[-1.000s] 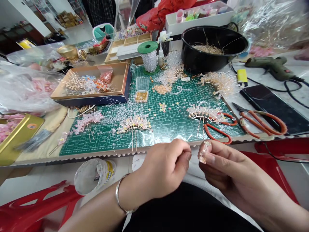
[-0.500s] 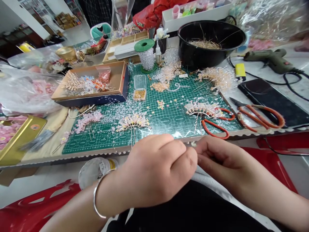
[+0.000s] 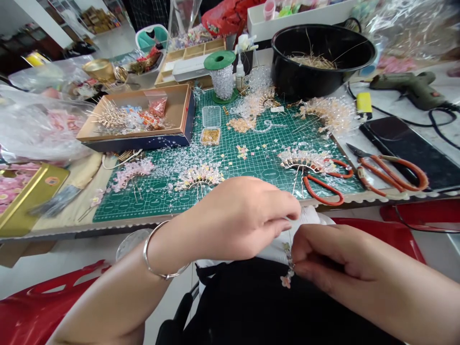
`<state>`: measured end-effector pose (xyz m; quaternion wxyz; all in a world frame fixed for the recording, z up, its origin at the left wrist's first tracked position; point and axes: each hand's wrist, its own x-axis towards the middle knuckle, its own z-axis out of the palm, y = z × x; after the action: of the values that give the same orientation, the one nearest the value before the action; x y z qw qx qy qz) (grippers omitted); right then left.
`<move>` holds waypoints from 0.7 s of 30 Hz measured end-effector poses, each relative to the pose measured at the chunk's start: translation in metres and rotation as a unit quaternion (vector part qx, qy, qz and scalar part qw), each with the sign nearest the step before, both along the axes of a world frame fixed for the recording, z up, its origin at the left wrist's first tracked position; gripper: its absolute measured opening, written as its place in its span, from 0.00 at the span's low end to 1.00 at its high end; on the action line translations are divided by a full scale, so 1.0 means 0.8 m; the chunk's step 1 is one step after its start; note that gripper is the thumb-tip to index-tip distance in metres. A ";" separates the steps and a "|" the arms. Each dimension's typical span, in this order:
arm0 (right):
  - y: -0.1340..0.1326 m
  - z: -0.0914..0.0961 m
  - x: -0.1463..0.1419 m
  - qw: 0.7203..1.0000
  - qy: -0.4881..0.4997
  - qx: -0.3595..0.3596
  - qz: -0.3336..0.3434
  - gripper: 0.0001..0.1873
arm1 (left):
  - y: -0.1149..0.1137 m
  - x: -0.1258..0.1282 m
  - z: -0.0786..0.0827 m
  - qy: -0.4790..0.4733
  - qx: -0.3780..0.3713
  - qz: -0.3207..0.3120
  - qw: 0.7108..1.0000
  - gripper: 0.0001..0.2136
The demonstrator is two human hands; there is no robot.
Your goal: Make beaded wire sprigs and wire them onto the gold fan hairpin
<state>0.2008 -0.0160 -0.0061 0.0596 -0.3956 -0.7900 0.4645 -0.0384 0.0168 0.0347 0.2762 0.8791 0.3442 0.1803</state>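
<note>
My left hand (image 3: 240,218), with a silver bangle on the wrist, is closed in a pinch just below the table edge. My right hand (image 3: 328,256) is closed too, its fingertips pinching a thin strand of small beads with a pink flower bead (image 3: 286,280) at its lower end. The strand runs between the two hands over my lap. Just beyond them lies the green cutting mat (image 3: 251,167) with several beaded hairpin fans, the nearest one (image 3: 199,176) right above my left hand.
Orange-handled pliers (image 3: 323,187) and scissors (image 3: 391,170) lie at the mat's right. A black bowl (image 3: 319,57), glue gun (image 3: 413,88), phone (image 3: 409,148), a brown box of beads (image 3: 136,120) and a wire spool (image 3: 222,79) crowd the table. Red plastic stools stand on both sides.
Both hands dropped from the table edge toward my lap. The right hand turned down, and the bead strand now hangs below its fingertips.
</note>
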 end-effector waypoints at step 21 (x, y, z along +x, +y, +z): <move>-0.014 -0.018 -0.029 0.944 0.226 0.027 -0.238 0.17 | -0.050 0.036 -0.060 -0.409 -0.426 0.237 0.771 0.14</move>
<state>0.1774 -0.0269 -0.0202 0.3559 -0.4554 -0.6506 0.4926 -0.0097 -0.0234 -0.0133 0.6857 0.4046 0.4378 0.4177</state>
